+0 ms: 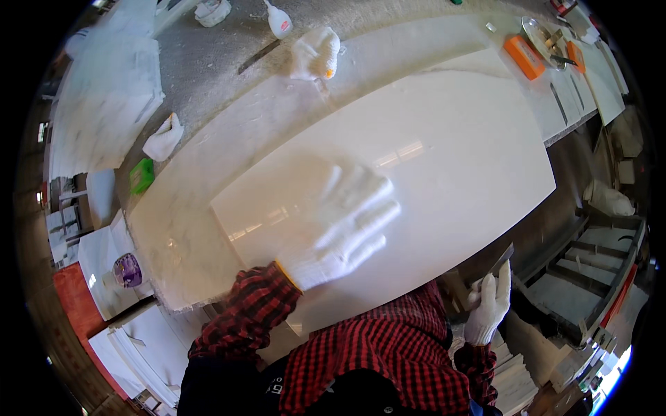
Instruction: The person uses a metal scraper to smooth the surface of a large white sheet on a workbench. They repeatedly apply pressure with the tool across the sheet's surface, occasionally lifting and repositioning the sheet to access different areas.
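Observation:
A large glossy white slab (472, 152) lies in front of me, light reflecting off it. My left hand (350, 229), in a white knit glove, is over the middle of the slab, fingers stretched out and palm down, slightly blurred. Nothing shows in it. Beyond the slab's near right edge, my right hand (490, 305), gloved too, is closed around a thin flat metal blade (504, 258) that points up past the fingers. Its handle, if any, is hidden by the glove.
A pale stone worktop (187, 256) supports the slab. Along its far side are a crumpled white glove (314, 54) and a squeeze bottle (279, 22). Orange boxes (524, 57) and a metal bowl (538, 35) sit far right. A green box (141, 176) and a purple-labelled tub (127, 270) are left.

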Available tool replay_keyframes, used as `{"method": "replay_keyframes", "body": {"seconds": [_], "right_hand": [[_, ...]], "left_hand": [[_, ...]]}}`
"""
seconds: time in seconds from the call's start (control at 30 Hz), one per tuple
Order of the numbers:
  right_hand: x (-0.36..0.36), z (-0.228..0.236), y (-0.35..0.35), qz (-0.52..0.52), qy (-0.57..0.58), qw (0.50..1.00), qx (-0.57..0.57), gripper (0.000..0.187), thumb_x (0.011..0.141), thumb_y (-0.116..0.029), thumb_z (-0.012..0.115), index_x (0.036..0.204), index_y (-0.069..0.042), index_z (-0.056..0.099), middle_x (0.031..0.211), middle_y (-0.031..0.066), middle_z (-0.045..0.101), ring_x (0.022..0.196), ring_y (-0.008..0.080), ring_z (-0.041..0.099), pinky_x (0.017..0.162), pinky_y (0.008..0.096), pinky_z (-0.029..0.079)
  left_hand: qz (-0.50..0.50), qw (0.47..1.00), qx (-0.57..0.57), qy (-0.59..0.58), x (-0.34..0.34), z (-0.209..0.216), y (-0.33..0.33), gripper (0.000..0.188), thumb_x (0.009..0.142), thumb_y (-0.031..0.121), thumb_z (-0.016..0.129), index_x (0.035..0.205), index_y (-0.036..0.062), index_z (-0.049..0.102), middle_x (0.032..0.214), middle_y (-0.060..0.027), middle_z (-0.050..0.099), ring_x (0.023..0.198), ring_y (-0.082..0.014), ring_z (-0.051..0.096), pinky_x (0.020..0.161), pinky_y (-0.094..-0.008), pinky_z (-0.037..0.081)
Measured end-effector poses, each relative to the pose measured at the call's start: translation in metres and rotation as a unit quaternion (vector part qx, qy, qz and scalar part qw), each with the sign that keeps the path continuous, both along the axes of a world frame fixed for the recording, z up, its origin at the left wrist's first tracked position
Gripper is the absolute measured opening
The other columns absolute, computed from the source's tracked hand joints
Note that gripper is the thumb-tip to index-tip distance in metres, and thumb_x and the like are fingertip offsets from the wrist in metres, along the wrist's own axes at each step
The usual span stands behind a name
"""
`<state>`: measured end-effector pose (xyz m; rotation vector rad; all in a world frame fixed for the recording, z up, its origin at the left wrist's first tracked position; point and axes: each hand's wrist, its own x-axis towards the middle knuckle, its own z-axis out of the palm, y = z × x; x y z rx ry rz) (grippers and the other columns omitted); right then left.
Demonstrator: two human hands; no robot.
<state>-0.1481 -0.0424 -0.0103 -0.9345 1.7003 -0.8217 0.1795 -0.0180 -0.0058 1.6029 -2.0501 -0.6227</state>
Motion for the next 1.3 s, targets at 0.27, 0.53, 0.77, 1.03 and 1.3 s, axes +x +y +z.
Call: {"method": "replay_keyframes", "body": {"seconds": [0.27,0.53,0.77,1.03,1.3], "right_hand": [[-0.019,0.009,-0.013,0.021,-0.010,1.000,0.019,0.057,0.102,-0.015,0.053,0.157,-0.004,0.046,0.079,0.0007,0.058,0.059,0.0041,0.044,0.052,0.0209,0.036],[-0.054,0.005,-0.056,0.086,-0.002,0.996,-0.035,0.053,0.106,-0.014,0.052,0.158,-0.006,0.045,0.077,0.0000,0.051,0.060,0.0042,0.042,0.053,0.0206,0.035],[-0.082,0.010,-0.110,0.138,0.035,0.986,-0.092,0.049,0.104,-0.010,0.054,0.152,0.000,0.052,0.080,-0.0004,0.054,0.060,0.0034,0.041,0.053,0.0200,0.032],[-0.095,0.019,-0.177,0.182,0.054,0.977,-0.094,0.041,0.104,-0.010,0.057,0.143,0.001,0.061,0.083,-0.0008,0.058,0.069,0.0055,0.050,0.060,0.0207,0.039],[-0.112,-0.037,-0.220,0.057,-0.175,0.981,-0.054,0.029,0.110,-0.024,0.057,0.132,-0.006,0.061,0.092,-0.0031,0.058,0.071,0.0019,0.047,0.062,0.0186,0.039]], "left_hand": [[0.011,0.997,0.017,0.069,-0.063,0.011,0.018,0.050,0.095,0.026,0.074,0.143,0.0157,0.064,0.156,-0.0116,0.053,0.146,-0.0316,0.048,0.122,-0.0540,0.036],[0.181,0.967,-0.038,-0.172,-0.052,0.008,0.008,0.048,0.096,0.032,0.070,0.140,0.0137,0.063,0.153,-0.0127,0.054,0.137,-0.0365,0.051,0.113,-0.0472,0.044],[0.037,0.976,-0.033,0.212,-0.129,-0.005,-0.003,0.032,0.100,0.024,0.065,0.128,0.0078,0.072,0.128,-0.0127,0.071,0.119,-0.0335,0.066,0.101,-0.0468,0.054],[0.426,0.887,-0.047,0.171,-0.117,-0.009,0.099,0.035,0.095,0.014,0.070,0.128,0.0003,0.070,0.123,-0.0188,0.072,0.112,-0.0361,0.068,0.100,-0.0447,0.054],[0.590,0.767,0.004,-0.254,-0.098,-0.030,0.129,0.057,0.093,0.020,0.067,0.146,0.0024,0.055,0.155,-0.0234,0.047,0.141,-0.0498,0.042,0.116,-0.0572,0.036]]}}
